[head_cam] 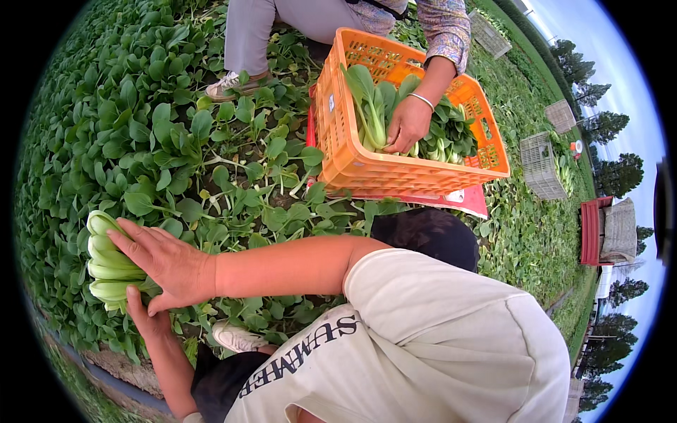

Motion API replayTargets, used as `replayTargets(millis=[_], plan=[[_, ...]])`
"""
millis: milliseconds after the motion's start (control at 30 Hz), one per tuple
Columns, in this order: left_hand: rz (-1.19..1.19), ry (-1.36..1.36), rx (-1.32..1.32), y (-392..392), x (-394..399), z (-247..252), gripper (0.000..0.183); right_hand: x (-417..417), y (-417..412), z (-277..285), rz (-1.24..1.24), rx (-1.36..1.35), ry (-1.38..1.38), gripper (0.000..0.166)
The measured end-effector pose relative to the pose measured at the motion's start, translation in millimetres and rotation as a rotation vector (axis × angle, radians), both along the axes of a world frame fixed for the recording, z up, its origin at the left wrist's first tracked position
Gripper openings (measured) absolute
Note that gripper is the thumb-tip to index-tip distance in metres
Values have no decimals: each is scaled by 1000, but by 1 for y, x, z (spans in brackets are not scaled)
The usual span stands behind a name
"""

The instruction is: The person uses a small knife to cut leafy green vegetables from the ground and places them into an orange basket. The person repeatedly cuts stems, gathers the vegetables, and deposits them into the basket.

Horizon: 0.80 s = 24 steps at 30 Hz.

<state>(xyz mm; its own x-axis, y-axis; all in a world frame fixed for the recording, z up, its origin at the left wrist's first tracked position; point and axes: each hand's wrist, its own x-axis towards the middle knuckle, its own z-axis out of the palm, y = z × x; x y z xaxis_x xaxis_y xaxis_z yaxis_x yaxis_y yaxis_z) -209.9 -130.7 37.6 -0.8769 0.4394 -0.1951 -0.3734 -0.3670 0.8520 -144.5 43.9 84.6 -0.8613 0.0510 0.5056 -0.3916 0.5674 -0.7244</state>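
Several pale-green bok choy heads (108, 264) are gathered in a bunch at the left, stem bases facing outward. Across their leafy side lies my right hand (169, 267), fingers spread over the stems and thumb below. My left hand (148, 317) grips the bunch from beneath, its thumb against the lowest stems; its other fingers are mostly hidden. The bunch's leaves are largely covered by both hands. Opposite me, another person's hand (410, 122), wearing a bangle, reaches into an orange plastic crate (338, 158) and touches a bok choy (374, 119) there.
Dense bok choy plants (127, 127) grow at the left. Loose leaves (254, 174) litter the soil. Red sheeting (470, 200) lies under the crate, near a dark-clothed knee (428, 238). Grey crates (542, 164) and a red vehicle (595, 230) stand farther off. A dark pipe (111, 386) runs lower left.
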Motion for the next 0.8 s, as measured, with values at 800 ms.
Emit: replayTargets(millis=[800], plan=[[-724,37,-480,113,14,3,27,362,355,240,-766,-447,52,84]])
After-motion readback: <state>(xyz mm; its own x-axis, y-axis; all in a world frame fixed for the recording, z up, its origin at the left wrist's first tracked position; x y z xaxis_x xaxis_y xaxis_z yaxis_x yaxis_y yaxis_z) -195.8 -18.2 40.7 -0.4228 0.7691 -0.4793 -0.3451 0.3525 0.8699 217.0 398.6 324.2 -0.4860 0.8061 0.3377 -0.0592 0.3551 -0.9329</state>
